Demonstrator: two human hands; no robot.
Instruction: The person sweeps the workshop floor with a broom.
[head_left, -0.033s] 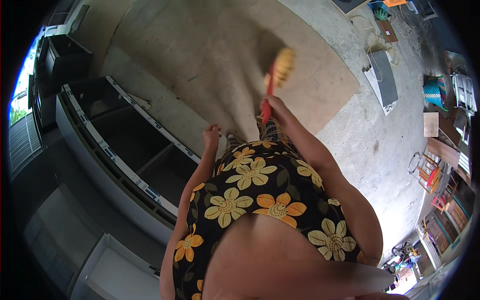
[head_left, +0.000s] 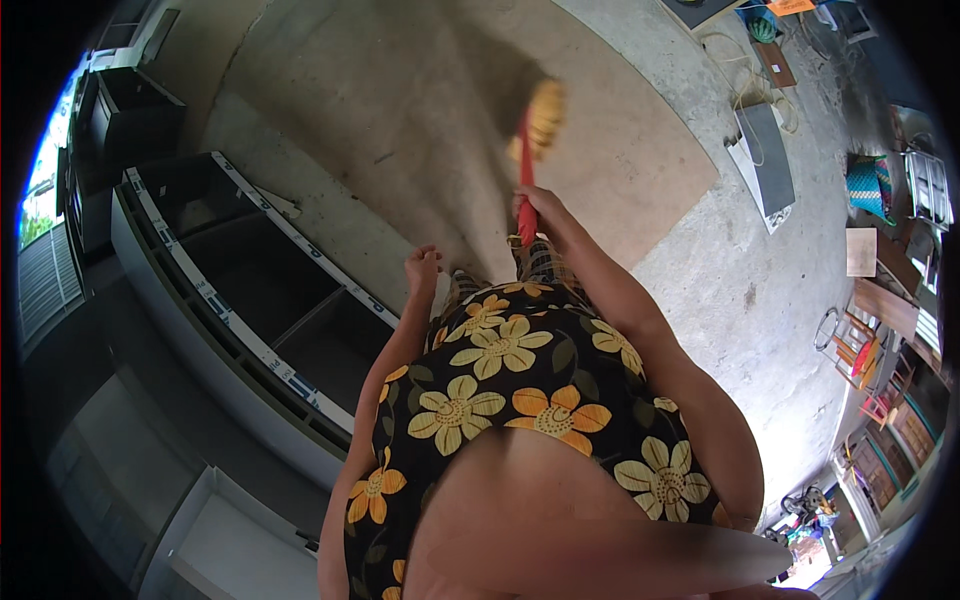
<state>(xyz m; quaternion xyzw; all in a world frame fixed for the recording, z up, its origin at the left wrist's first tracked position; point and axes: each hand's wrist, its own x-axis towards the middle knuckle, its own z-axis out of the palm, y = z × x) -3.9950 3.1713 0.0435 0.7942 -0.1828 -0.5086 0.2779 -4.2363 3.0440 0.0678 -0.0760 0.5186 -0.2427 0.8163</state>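
Gripped in my right hand (head_left: 540, 203) is a short broom (head_left: 526, 150) with a red handle and a yellow, ridged head. Its head is blurred and points away from me over the tan floor sheet (head_left: 400, 90), with a dark shadow beside it. Whether the head touches the sheet I cannot tell. My left hand (head_left: 424, 265) hangs at my left side with its fingers curled in, and I see nothing in it. The nearest thing to it is the dark cabinet frame on the left.
The large dark cabinet frame (head_left: 270, 260) with white-taped edges lies along my left. Bare concrete (head_left: 730, 290) stretches to the right. A grey panel (head_left: 768, 150), a pale cable (head_left: 742, 85), a teal woven bag (head_left: 870, 188) and several chairs (head_left: 860, 345) stand or lie over there.
The broom and my right hand have shifted slightly left, and the broom now stands more upright in the picture. My left hand has hardly moved.
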